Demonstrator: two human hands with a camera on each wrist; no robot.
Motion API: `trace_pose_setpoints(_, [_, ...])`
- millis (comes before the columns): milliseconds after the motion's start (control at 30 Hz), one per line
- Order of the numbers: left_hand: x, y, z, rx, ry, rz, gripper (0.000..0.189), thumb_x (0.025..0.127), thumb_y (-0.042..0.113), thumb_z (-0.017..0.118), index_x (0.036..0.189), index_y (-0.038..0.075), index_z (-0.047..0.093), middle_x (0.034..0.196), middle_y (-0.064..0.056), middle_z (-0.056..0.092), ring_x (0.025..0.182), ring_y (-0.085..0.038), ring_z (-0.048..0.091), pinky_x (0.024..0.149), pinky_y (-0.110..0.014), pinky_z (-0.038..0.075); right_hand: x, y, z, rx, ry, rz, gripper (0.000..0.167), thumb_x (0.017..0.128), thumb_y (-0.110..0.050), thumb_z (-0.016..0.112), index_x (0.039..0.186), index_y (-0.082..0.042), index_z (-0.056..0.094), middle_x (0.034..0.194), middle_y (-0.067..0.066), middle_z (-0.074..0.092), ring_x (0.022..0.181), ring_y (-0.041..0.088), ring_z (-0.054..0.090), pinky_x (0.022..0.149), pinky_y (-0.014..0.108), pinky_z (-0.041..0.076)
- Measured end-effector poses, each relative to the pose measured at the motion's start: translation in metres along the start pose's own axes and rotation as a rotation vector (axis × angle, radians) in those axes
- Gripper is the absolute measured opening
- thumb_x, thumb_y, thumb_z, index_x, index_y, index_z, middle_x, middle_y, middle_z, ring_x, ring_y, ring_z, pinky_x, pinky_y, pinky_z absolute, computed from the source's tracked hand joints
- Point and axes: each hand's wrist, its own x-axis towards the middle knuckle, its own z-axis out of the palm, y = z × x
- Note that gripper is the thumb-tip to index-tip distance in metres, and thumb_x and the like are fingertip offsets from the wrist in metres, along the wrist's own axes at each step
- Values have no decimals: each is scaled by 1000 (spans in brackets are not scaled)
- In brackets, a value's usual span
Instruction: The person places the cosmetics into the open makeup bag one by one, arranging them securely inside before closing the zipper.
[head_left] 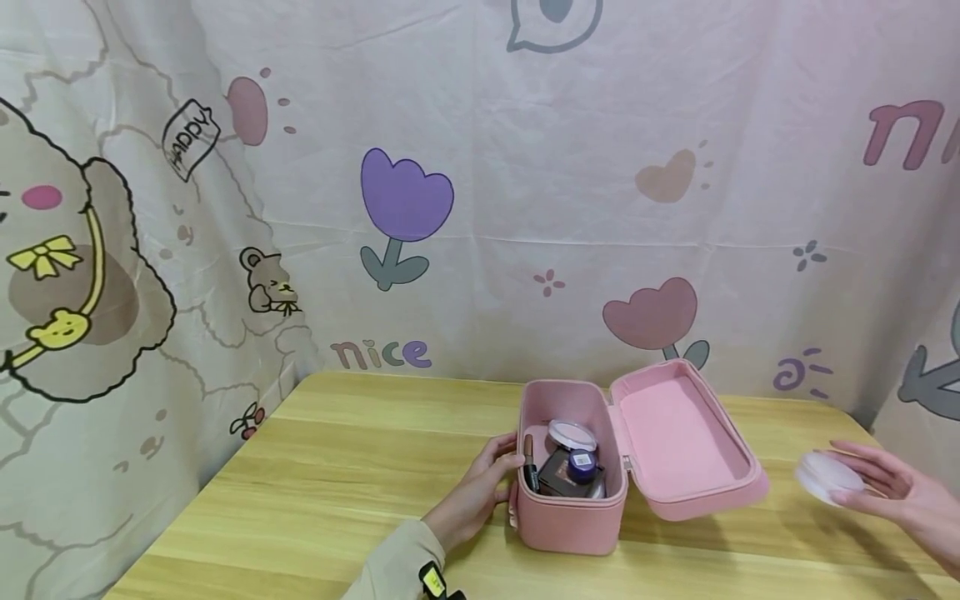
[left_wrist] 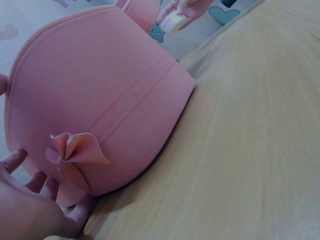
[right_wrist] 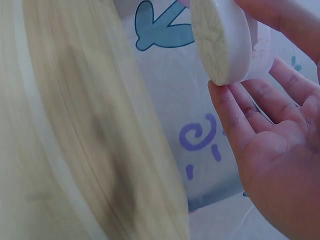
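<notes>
A pink cosmetic case (head_left: 570,525) stands on the table with its lid (head_left: 686,442) swung out to the right. My left hand (head_left: 480,483) grips its left wall, a digit at the rim and fingers spread against the outside by a pink bow (left_wrist: 82,150). Inside lie a brown-and-black makeup tube (head_left: 530,462), a round clear-lidded compact (head_left: 572,435), a dark square palette (head_left: 558,479) and a small dark blue jar (head_left: 582,465). To the right of the lid, my right hand (head_left: 892,492) pinches a round white powder box (head_left: 825,477) above the table; its patterned cream face (right_wrist: 211,42) shows in the right wrist view.
The wood-grain table (head_left: 360,450) runs back to a printed curtain (head_left: 480,317) with tulips and lettering, which also hangs along the left and right sides. The open lid stands between the case and my right hand.
</notes>
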Motion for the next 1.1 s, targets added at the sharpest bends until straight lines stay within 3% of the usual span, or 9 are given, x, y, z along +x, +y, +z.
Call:
trace_pose_setpoints(100, [-1, 0, 0, -1, 0, -1, 60, 95, 24, 52, 145, 0, 30, 147, -22, 29, 127, -31, 38, 90, -38, 44, 0, -6, 3, -69, 19, 2, 73, 87, 18, 56, 127, -43, 49, 116, -29, 58, 103, -17, 48, 76, 4, 36])
trace_pose_setpoints(300, [-1, 0, 0, 0, 0, 0, 58, 96, 22, 50, 145, -1, 30, 147, -22, 29, 127, -32, 38, 92, -39, 44, 4, -23, 7, -85, 37, -33, 70, 86, 18, 56, 126, -39, 53, 115, -27, 59, 102, -14, 51, 76, 5, 40])
trace_pose_setpoints(600, [-3, 1, -1, -3, -4, -1, 59, 96, 23, 51, 145, -1, 30, 148, -22, 28, 126, -32, 39, 92, -39, 44, 11, -63, 24, -187, 53, 79, 51, 91, 0, 63, 127, -34, 51, 114, -35, 54, 97, -16, 50, 70, 9, 43])
trace_pose_setpoints(867, [-1, 1, -2, 5, 7, -6, 58, 96, 23, 51, 145, 0, 31, 148, -21, 29, 128, -32, 37, 94, -41, 42, 14, -88, 38, -136, 49, -56, 56, 88, 13, 59, 131, -22, 55, 120, -25, 58, 101, -9, 56, 76, 9, 45])
trace_pose_setpoints(1100, [-1, 1, 0, 4, 2, -6, 58, 95, 23, 51, 145, 0, 30, 148, -21, 29, 129, -34, 36, 94, -42, 41, 11, -100, 43, -90, 58, -109, 58, 85, 18, 58, 132, -15, 54, 123, -20, 60, 104, -6, 57, 79, 9, 44])
